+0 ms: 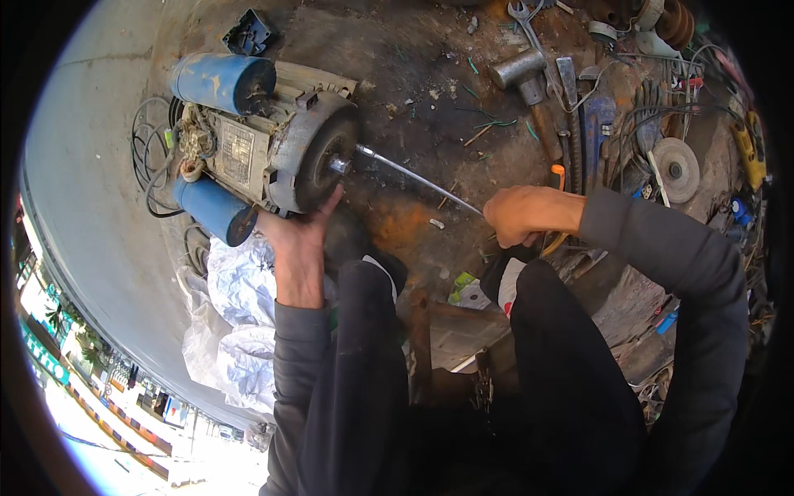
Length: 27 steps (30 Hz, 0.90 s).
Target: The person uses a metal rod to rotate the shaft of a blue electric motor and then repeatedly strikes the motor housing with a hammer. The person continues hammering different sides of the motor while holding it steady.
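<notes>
An electric motor with a grey body, a nameplate and a short shaft lies on the dirty ground at the left. Two blue cylinders are fixed to it, apparently capacitors. My left hand grips the motor's near side; its thumb rests by the end cover and the other fingers are hidden beneath the body. In my closed right hand is a long, thin socket wrench, its handle covered by my fist. The wrench's tip points at the motor's end cover, a little way from the shaft.
A hammer, an open-ended wrench, a grinding disc and tangled cables crowd the right side. A blue terminal-box part lies beyond the motor. White plastic bags sit near my left forearm. Wire scraps litter the ground.
</notes>
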### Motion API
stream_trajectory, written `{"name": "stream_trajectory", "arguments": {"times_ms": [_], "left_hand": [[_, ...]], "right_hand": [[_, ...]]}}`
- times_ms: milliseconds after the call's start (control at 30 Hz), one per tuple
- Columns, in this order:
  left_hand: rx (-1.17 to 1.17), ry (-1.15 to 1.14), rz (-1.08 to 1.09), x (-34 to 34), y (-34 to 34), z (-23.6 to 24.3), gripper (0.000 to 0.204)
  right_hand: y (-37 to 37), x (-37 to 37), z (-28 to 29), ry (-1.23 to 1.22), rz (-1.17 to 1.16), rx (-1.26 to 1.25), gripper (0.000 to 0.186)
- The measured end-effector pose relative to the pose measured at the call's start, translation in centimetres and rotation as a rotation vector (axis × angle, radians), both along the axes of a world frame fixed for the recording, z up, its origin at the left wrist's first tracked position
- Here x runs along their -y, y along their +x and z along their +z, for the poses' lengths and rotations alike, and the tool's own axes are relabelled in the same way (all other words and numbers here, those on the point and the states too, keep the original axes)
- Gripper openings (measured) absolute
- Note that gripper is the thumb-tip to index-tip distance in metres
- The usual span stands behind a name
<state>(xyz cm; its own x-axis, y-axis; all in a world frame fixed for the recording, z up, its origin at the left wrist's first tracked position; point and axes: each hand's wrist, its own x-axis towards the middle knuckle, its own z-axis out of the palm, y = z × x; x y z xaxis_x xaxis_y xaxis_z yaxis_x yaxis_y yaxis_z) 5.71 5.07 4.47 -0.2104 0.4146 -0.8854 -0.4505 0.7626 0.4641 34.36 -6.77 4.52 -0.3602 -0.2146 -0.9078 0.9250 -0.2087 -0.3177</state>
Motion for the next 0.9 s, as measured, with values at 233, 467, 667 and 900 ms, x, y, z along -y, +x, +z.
{"name": "stream_trajectory", "arguments": {"times_ms": [233,467,667,900], "left_hand": [[0.041,0.028,-0.037,0.1,-0.7,-0.3,0.073],[0.042,-0.008,-0.035,-0.3,-0.1,0.2,0.071],[0.015,-0.034,-0.004,-0.4,0.3,0.5,0.071],[-0.007,-0.034,0.012,-0.4,0.4,0.4,0.07]], "right_hand": [[1.7,4.1,1.6,-0.367,-1.557,0.65,0.033],[-3.0,8.4,4.7,-0.863,-2.464,0.346,0.02],[-1.3,13.8,2.8,-0.485,-2.42,-0.243,0.025],[0.6,12.0,3.5,0.158,-1.618,-0.182,0.026]]}}
